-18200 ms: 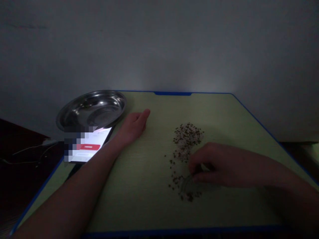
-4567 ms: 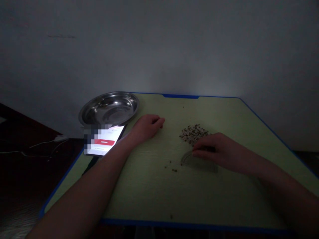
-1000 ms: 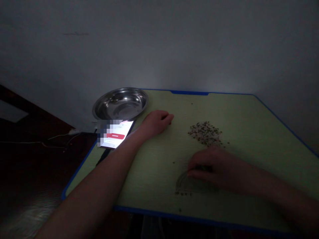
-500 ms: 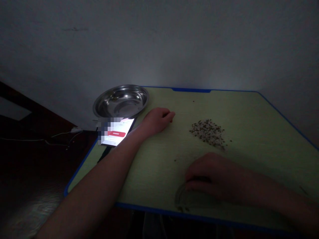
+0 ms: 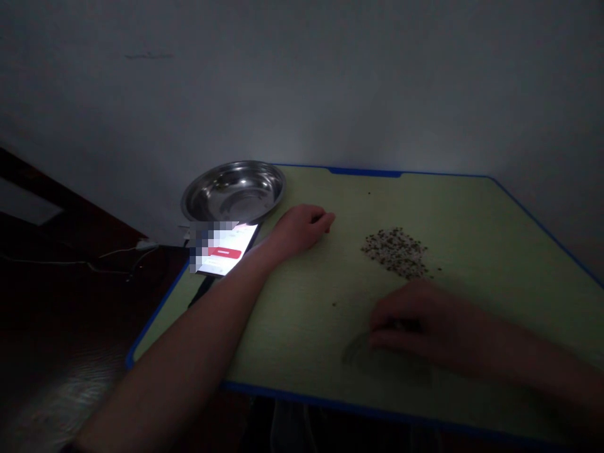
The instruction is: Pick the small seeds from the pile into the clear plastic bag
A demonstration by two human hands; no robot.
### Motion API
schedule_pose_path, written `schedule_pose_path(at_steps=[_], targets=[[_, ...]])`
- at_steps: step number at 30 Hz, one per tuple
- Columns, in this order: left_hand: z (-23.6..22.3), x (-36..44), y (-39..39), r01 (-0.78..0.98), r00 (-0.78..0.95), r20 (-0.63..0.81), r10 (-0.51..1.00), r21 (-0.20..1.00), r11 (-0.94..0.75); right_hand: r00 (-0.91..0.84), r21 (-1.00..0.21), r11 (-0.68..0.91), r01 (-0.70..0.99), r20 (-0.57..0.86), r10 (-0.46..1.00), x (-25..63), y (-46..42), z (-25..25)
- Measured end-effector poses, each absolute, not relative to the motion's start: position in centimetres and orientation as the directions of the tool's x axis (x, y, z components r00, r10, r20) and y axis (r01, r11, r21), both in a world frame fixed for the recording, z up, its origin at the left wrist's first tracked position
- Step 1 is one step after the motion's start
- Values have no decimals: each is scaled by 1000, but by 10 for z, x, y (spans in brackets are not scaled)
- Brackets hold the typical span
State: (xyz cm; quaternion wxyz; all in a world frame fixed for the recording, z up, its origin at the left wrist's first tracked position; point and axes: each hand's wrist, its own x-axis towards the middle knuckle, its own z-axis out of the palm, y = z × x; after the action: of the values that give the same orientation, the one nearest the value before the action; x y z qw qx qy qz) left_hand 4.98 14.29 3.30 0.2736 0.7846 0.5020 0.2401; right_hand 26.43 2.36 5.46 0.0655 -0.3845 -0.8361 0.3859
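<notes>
My left hand rests on the green table, loosely curled, with nothing visible between thumb and forefinger. Its forearm lies beside a lit phone. Closer to the front edge, my right hand is closed in a pinch on a clear, see-through object with a curved edge. That object is dim and blurred, so its exact kind cannot be made out. Just beyond the right hand lies a heap of mixed pale and dark grains, which neither hand touches.
A shiny steel basin stands at the table's back left corner, behind the phone. A few stray dark grains lie apart from the heap. The table's blue edge faces a grey wall. Cables run at the left.
My right hand has moved to the right and slightly nearer the heap, and the clear object has shifted with it. Dark bits seen by its lower edge no longer show. My left hand stays put.
</notes>
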Motion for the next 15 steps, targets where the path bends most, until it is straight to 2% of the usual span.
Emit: schedule_pose_path(at_steps=[5,15], targets=[[31,50,144,662,386,101,917,662,-351,-526,-605,357,712,-121,842,269,37,55],[32,49,144,687,397,102,912,627,-368,-468,-577,318,752,-129,874,263,41,52]])
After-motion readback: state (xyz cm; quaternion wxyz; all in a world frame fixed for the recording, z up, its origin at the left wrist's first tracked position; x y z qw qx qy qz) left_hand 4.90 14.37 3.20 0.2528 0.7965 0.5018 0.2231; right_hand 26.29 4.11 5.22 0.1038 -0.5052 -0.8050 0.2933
